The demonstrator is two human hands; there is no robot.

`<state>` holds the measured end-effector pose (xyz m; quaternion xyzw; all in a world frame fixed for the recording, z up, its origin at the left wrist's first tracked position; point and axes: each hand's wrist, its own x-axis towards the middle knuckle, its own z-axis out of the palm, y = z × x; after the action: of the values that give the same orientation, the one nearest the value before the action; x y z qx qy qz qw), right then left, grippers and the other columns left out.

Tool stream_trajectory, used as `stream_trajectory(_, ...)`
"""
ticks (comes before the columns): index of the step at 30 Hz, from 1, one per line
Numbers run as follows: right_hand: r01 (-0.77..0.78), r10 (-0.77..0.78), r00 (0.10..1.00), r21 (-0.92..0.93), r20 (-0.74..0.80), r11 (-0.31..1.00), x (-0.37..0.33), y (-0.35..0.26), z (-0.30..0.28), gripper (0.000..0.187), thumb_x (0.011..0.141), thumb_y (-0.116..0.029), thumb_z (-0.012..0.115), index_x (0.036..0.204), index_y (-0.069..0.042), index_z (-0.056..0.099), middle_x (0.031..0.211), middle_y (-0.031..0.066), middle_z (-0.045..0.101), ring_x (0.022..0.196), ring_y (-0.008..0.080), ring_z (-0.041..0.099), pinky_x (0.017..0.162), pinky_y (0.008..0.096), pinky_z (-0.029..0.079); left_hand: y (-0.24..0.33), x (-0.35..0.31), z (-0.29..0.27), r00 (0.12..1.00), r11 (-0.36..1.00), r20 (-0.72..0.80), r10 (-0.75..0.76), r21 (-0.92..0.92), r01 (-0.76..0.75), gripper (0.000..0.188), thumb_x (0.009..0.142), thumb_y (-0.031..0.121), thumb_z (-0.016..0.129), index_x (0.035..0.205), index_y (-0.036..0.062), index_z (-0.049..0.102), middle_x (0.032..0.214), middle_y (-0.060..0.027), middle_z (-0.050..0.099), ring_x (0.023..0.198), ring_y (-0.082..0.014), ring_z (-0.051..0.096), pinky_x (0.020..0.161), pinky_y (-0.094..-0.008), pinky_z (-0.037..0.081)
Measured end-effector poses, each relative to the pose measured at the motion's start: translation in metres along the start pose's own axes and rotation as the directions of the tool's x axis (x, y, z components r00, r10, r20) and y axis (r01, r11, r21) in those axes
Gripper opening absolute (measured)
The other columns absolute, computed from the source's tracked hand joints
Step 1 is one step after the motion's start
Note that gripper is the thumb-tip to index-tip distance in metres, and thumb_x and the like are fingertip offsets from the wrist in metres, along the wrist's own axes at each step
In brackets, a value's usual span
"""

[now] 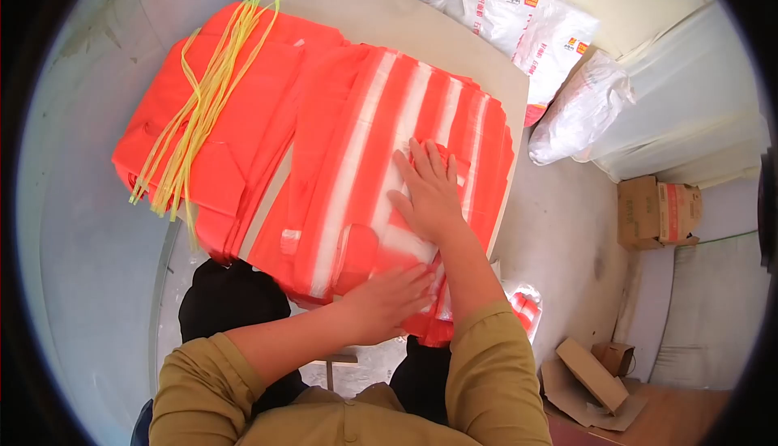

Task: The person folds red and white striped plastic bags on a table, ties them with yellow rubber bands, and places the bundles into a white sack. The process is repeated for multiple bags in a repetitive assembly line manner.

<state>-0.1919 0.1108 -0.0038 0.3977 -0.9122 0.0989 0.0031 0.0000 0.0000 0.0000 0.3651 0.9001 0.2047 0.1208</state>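
Note:
A spread stack of red-and-white striped plastic bags (336, 179) covers the near part of the table. My right hand (431, 199) lies open on the stack, fingers spread over a small folded red-and-white part. Closer to my body, my left hand (387, 302) rests at the stack's front edge, its fingers pointing right. Motion smears those fingers and the plastic just above them, so whether they pinch a bag cannot be told. To the left sits a thicker pile of folded red plastic bags (284, 65), with a bundle of yellow strips (203, 114) lying across it.
Beyond the table (389, 12), several white printed sacks (559, 49) stand against the wall. A cardboard box (648, 211) is on the right, and flattened cardboard (592, 381) lies at the lower right. Beside my right forearm is a clear package with red-and-white contents (525, 308).

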Motion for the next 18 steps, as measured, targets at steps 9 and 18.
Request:
stream_trajectory(9,-0.167,0.168,0.986,-0.067,0.018,0.984,0.031,0.023,-0.006,0.061,0.106,-0.044,0.048,0.159,-0.015,0.043,0.171,0.0102,0.027,0.159,0.034,0.019,0.129,0.0561,0.01,0.002,-0.005,0.014,0.993,0.986,-0.09,0.078,-0.142,-0.09,0.079,0.091,0.048,0.071,0.156,0.0092,0.046,0.17,-0.0152,0.025,0.159,-0.0345,0.017,0.128,-0.0529,0.018)
stream_trajectory(18,-0.243,0.229,0.965,-0.11,-0.126,0.964,0.041,0.027,0.004,0.059,0.105,-0.042,0.052,0.156,-0.014,0.044,0.166,0.0114,0.035,0.156,0.0339,0.025,0.127,0.0561,0.015,0.002,-0.017,0.021,0.99,0.974,-0.082,0.119,-0.182,-0.132,0.084,0.089,0.055,0.071,0.157,0.0127,0.045,0.171,-0.0186,0.022,0.158,-0.038,0.017,0.126,-0.0535,0.02)
